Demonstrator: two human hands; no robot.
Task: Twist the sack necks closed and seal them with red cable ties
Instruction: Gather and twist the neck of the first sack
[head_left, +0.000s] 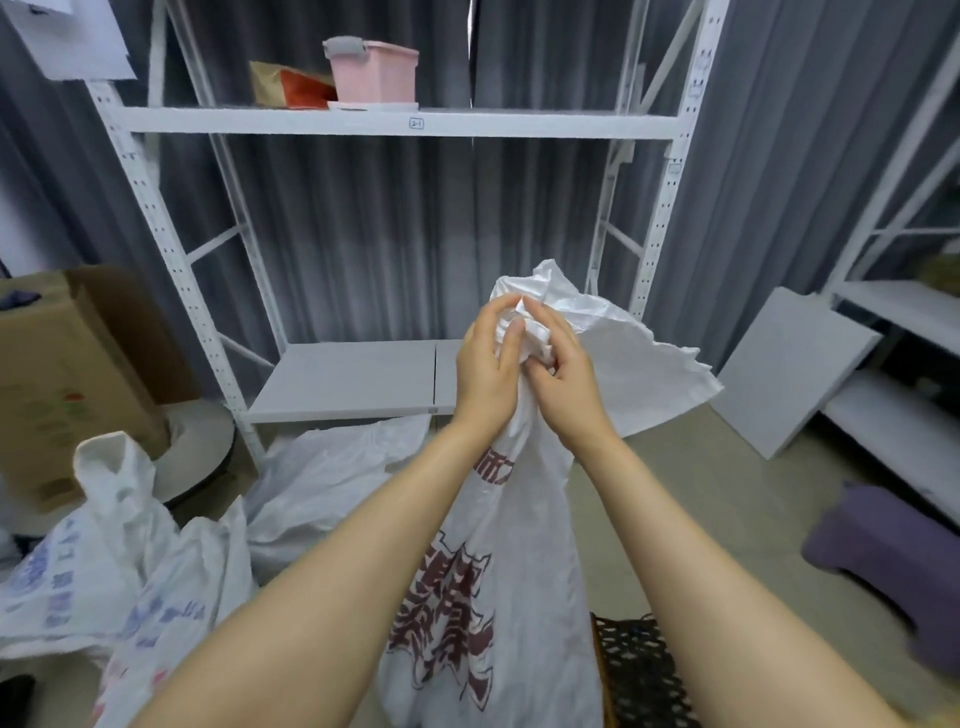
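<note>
A white woven sack (498, 597) with dark red printed characters stands upright in front of me. Its neck (524, 332) is bunched together at chest height, and loose fabric flares out above and to the right. My left hand (488, 364) grips the bunched neck from the left. My right hand (561, 379) grips it from the right, just below, fingers wrapped into the fabric. No red cable tie shows anywhere in view.
Other white sacks (119, 551) with blue print lie at lower left, one flat sack (332, 478) behind. A white metal shelf rack (395, 124) stands ahead, holding a pink box (374, 73). Cardboard box (67, 374) left, white board (795, 369) and purple stool (888, 556) right, dark woven basket (639, 670) below.
</note>
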